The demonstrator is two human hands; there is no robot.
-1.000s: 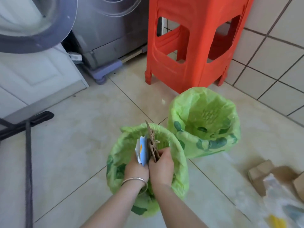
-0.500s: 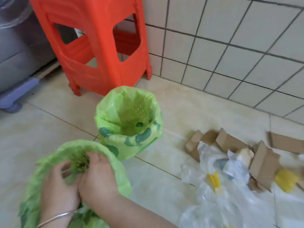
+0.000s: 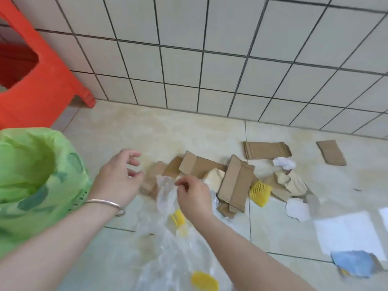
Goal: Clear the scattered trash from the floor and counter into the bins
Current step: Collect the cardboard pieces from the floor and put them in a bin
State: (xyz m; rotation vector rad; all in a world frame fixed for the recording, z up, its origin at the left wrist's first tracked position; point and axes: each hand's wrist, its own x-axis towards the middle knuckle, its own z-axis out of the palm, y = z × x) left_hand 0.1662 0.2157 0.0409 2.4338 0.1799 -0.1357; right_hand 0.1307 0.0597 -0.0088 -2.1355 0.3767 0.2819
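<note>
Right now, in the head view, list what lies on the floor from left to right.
Green bin bag → left hand → right hand → yellow foam net → crumpled white paper → small cardboard strip.

Tiled floor (image 3: pixel 189 131) bears cardboard scraps (image 3: pixel 235 177), clear plastic (image 3: pixel 168 259), white paper (image 3: pixel 348 234)

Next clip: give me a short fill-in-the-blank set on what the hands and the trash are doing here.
1. The right hand pinches a clear plastic ____.
2. The left hand wears a ____ on its wrist and holds nothing.
3. The bin is lined with a ____ bag.
4. The yellow foam net lies beside pieces of ____.

Missing words: bag; bangle; green; cardboard
</note>
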